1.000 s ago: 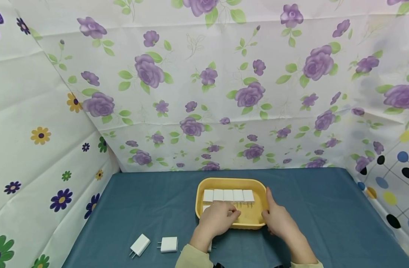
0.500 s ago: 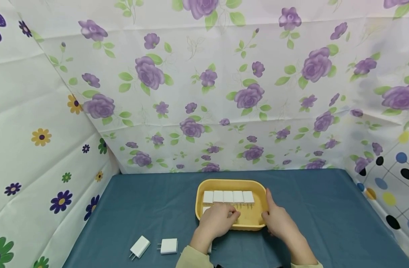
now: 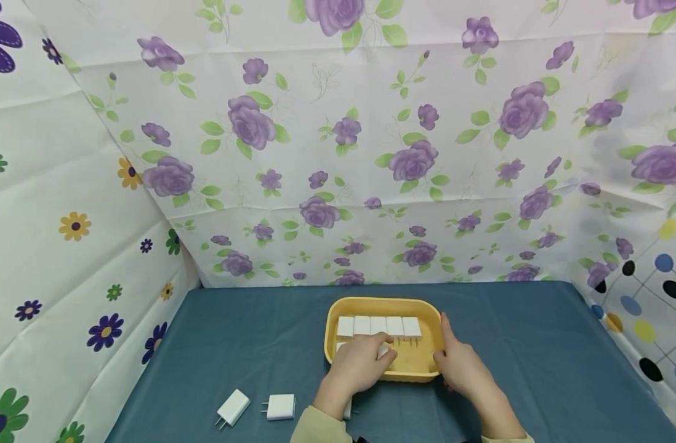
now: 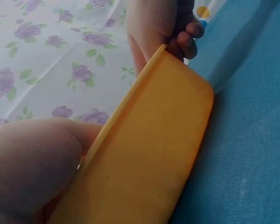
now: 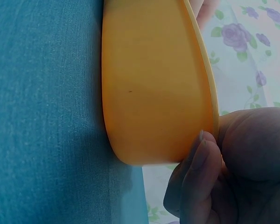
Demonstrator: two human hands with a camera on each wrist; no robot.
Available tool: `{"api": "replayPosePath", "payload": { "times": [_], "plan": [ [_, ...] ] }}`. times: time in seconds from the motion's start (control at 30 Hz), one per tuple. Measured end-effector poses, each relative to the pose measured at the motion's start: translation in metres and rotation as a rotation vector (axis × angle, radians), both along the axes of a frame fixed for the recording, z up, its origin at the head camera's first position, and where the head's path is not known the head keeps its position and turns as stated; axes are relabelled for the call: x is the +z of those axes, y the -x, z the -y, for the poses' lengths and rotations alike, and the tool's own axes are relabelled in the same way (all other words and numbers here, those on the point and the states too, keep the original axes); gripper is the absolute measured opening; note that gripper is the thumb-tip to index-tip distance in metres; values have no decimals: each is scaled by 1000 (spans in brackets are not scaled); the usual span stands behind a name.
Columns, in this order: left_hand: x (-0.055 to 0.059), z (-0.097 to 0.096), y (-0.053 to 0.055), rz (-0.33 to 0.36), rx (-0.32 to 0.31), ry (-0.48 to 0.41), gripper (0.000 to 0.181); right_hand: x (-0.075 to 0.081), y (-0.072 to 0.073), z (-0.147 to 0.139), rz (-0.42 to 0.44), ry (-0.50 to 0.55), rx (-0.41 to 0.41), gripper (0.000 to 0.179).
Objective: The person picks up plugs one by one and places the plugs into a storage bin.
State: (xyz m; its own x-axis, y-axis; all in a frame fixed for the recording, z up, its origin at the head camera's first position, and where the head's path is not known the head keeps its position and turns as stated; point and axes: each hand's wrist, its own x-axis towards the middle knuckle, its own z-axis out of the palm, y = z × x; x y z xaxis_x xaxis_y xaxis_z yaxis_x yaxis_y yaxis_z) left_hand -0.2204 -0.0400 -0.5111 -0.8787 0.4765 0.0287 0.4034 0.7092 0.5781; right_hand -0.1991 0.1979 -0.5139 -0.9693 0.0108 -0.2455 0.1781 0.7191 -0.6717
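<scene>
- Your half-curled left grip (image 3: 359, 362) bracketed a boxy white plastic charger (image 3: 383, 349), hold unclear.
- It seemed light, stiff, best side-pinched.
- Your right grip (image 3: 461, 364) pinched the yellow plastic tray's (image 3: 379, 300) three-o'clock rim.

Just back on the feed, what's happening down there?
A person's left hand reaches into the yellow tray, fingers at a white adapter; whether they grip it is unclear. The right hand grips the tray's right end. Five adapters sit in a row along the tray's far side. Two loose adapters lie on the blue cloth, and another peeks out by the left wrist.
</scene>
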Motion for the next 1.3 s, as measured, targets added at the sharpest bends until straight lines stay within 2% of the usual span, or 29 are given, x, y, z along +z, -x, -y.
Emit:
{"api": "replayPosePath", "payload": {
  "times": [0.17, 0.33, 0.57, 0.7, 0.83, 0.93, 1.03, 1.2, 1.3],
  "plan": [
    [7, 7, 1, -24, 2, -67, 36, -1, -3, 0, -25, 0, -1, 81],
    [21, 24, -2, -47, 44, -106, 40, 0, -5, 2, -35, -2, 2, 82],
    [38, 70, -10, -137, 99, -110, 41, 1, -5, 2, -21, -6, -1, 82],
    [41, 101, -17, -140, 142, -75, 38, 1, -4, 3, -23, 0, 4, 82],
    [41, 125, -23, -75, 145, -34, 38, 3, -5, 2, -21, -3, 4, 81],
    [41, 139, -24, -11, 119, -14, 41, 4, -4, 1, -26, -5, 7, 80],
    [40, 153, -25, 50, 64, 15, 42, 3, -3, 2, -29, -5, 5, 81],
    [33, 168, -27, 170, -63, 67, 48, 1, -2, 2, -25, -2, 5, 81],
    [29, 170, -27, 218, -98, 90, 50, 1, -3, 2, -18, 4, 1, 81]
  ]
}}
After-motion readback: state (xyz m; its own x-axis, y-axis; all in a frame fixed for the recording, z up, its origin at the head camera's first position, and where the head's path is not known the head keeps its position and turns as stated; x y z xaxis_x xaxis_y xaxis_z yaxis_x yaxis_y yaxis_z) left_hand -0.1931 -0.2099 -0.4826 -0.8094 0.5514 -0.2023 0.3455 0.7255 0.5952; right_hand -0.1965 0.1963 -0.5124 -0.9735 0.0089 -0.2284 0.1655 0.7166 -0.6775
